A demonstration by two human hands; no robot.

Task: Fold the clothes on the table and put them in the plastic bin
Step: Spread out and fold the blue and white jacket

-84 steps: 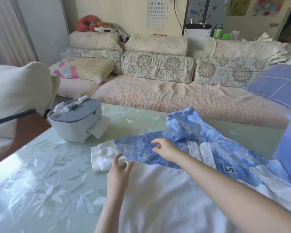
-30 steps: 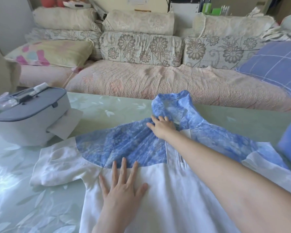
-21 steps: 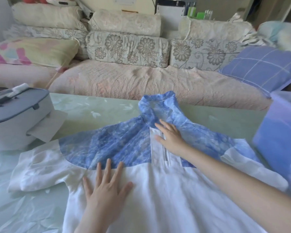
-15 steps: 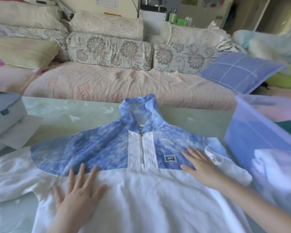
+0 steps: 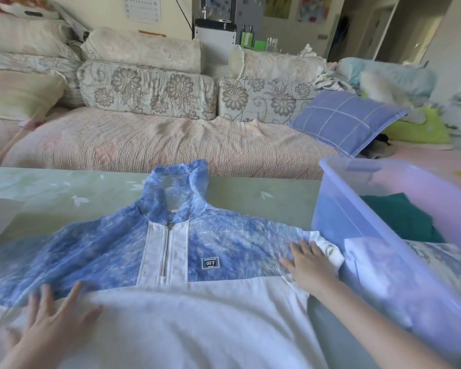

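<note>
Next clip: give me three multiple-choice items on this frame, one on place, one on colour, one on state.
1. The plastic bin stands on which side of the jacket? A left; B right; C on top.
2. The dark garment in the bin is: A red; B green; C yellow.
3. The jacket is: A spread flat; B folded; C in the bin.
Answers: 1B, its wall rises right of the jacket; 2B, green cloth shows inside; 3A, the left hand and right hand rest flat on it.
</note>
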